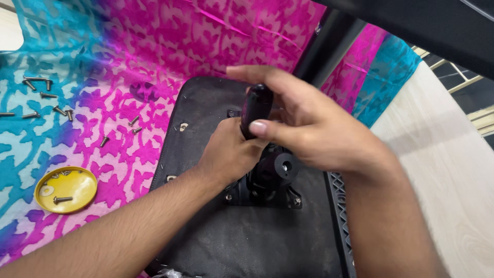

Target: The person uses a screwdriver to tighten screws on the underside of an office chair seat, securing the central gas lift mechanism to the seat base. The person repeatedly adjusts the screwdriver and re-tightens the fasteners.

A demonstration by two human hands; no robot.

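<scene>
An upturned black chair seat [206,103] lies on a pink and blue patterned cloth [103,62]. A black metal mechanism [278,170] is bolted to its underside by a plate with screws at the corners. My right hand [309,123] grips the black handle of a screwdriver [256,105] that stands upright over the plate. My left hand [229,152] is curled low around the tool's shaft, right against the mechanism. The tool's tip is hidden behind my left hand.
Several loose screws and bolts [46,98] lie scattered on the cloth at the left. A yellow lid [66,189] holds a screw and a washer. A black chair part [329,41] rises at the upper right. Pale wood floor [447,170] shows at the right.
</scene>
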